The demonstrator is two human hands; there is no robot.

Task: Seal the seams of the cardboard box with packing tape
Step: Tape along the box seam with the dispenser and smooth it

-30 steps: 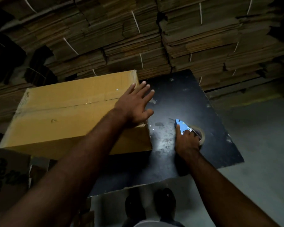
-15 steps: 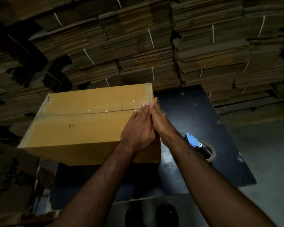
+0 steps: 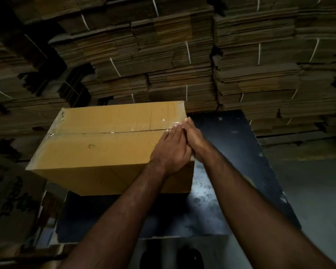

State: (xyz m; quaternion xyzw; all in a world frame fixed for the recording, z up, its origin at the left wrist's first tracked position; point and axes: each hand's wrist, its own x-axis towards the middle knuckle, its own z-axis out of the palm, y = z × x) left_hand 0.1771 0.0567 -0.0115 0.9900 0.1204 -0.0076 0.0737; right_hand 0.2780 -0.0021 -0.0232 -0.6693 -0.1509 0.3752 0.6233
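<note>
Your box sits on the left part of the dark table, its top seam covered with clear tape. Your left hand lies flat on the box top at its right end, fingers straight and pressed together beside the seam. Your right hand seems to press the box's right edge, fingers straight and together, touching the left. Bundled flat cardboard is stacked behind.
</note>
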